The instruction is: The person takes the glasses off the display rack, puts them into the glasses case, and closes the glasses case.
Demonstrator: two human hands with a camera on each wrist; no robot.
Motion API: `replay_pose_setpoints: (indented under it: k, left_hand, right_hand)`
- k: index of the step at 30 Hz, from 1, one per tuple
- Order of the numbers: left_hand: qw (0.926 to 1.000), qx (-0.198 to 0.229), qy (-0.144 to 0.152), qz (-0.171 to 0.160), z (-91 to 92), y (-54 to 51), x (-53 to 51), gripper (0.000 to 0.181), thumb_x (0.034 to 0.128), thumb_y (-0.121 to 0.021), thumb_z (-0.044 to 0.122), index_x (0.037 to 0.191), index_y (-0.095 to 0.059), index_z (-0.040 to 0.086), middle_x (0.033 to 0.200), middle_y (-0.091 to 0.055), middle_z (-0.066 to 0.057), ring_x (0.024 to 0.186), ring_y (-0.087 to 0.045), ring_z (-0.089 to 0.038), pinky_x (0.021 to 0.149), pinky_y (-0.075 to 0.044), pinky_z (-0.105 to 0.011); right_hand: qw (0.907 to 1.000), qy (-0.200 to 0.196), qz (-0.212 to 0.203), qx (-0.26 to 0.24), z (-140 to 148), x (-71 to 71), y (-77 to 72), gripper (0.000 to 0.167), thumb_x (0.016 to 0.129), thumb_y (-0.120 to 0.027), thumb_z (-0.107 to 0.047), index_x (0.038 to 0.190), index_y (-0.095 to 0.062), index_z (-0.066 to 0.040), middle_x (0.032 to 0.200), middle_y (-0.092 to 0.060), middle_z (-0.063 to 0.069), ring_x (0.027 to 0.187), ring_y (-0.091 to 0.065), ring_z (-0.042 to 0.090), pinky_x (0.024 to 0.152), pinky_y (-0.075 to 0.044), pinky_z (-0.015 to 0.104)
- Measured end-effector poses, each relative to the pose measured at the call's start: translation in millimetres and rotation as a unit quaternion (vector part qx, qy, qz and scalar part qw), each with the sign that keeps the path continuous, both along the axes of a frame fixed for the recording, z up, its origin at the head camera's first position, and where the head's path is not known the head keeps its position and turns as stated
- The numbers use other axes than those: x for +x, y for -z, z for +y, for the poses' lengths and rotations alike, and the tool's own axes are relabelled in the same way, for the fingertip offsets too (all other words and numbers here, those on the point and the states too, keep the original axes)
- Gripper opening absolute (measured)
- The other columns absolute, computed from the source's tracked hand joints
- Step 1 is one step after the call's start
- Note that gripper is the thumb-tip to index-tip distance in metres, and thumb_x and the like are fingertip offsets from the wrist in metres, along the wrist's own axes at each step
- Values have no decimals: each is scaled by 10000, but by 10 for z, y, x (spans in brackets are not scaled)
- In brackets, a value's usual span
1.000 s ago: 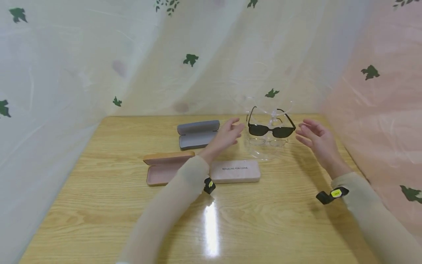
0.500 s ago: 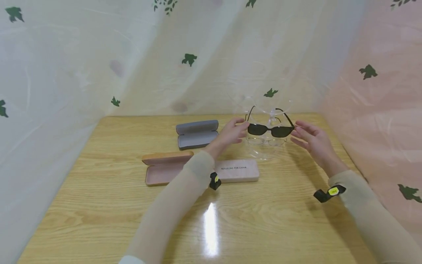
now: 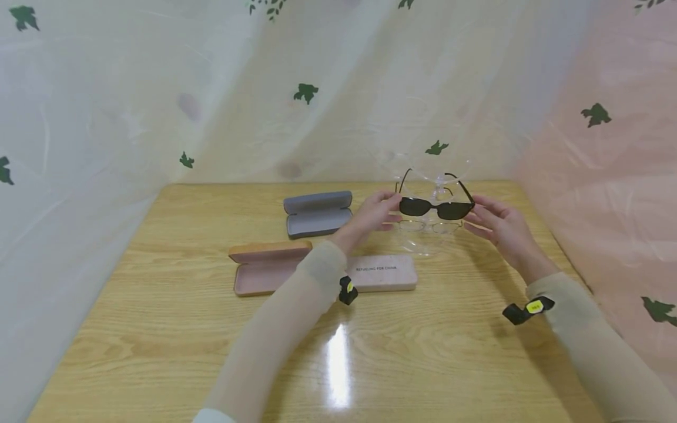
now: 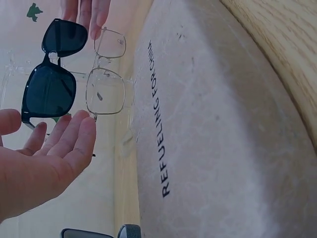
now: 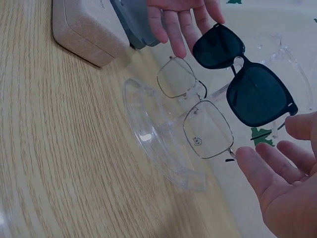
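Note:
Black sunglasses [image 3: 436, 208] sit on a clear display stand [image 5: 158, 134], above thin wire-rimmed glasses [image 4: 105, 91] on the same stand. My left hand [image 3: 376, 212] is at the left end of the sunglasses. Its thumb is at the frame's corner and its fingers [image 4: 74, 134] are spread, fairly straight, beside both pairs. At the other end is my right hand [image 3: 499, 226], with its thumb [image 5: 302, 126] at the corner of the frame. Its remaining fingers extend below, close to the wire glasses' hinge. A firm pinch shows on neither side.
On the wooden table [image 3: 412, 346] lies a pale closed glasses case [image 3: 383, 273] with printed lettering. An open orange-brown case [image 3: 264, 277] with pink lining is left of it. Farther back stands an open grey case [image 3: 319, 222]. Patterned cloth [image 3: 238, 106] hangs behind.
Both hands have moved inward from either side until their thumbs are at the sunglasses' corners. The sunglasses, the wire glasses and the cases stay in place.

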State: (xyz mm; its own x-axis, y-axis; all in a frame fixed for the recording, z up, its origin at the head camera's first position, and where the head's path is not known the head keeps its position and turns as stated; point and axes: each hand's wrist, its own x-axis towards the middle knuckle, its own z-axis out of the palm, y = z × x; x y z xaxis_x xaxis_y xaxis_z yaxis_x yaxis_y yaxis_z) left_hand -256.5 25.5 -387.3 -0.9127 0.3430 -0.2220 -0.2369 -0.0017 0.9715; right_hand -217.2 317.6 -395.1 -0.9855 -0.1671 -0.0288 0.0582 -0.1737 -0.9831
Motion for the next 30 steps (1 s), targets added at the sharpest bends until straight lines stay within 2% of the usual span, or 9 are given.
replay_pose_setpoints:
  k: [9,12,16,19,25,30]
  left_hand:
    - [10000,44,-6,55,-19,-20,-10,393,1085,-499,302,1366,-530,29,1217,-651,-139,1204,-617,-359,1040,-500,-498]
    - [9998,190,-12,12,-7,-27,-1,392,1088,-495,269,1376,-516,4,1237,-647,-170,1215,-611,-368,1046,-502,-475]
    - [9990,448,-11,-52,10,-51,22,383,1091,-489,216,1381,-491,-34,1251,-631,-206,1249,-583,-403,1062,-492,-451]
    - [9983,569,-40,-97,8,-70,33,366,1090,-491,197,1366,-496,-43,1239,-628,-199,1253,-579,-405,1064,-489,-441]
    - [9968,761,-21,-251,-21,-102,40,326,1085,-501,181,1309,-516,-55,1199,-620,-186,1248,-581,-409,1052,-499,-432]
    - [9954,869,181,-356,-66,-144,74,322,1085,-485,165,1302,-509,-71,1229,-608,-212,1259,-568,-423,1055,-496,-438]
  right_hand:
    - [9999,-10,-148,-11,-32,-12,-37,232,1016,-630,-149,1245,-666,-138,1180,-699,-20,1014,-710,175,901,-582,309]
    - [9998,-69,-149,-79,-32,-12,-41,268,1019,-621,-131,1281,-642,-77,1183,-691,-3,1004,-715,196,893,-585,318]
    - [9990,-216,-135,-355,-17,-5,-48,265,1028,-590,-73,1286,-642,-46,1198,-675,26,995,-718,217,891,-585,339]
    - [9985,-290,-98,-447,-22,2,-76,245,1033,-576,-58,1257,-672,-80,1204,-671,36,996,-718,229,893,-585,354]
    - [9977,-497,71,-447,-31,40,-133,404,1042,-554,-49,1434,-476,13,1224,-666,66,1022,-712,257,910,-576,383]
    - [9967,-669,343,-318,-38,112,-184,526,1043,-531,-12,1533,-344,-50,1090,-657,91,1004,-716,284,890,-590,405]
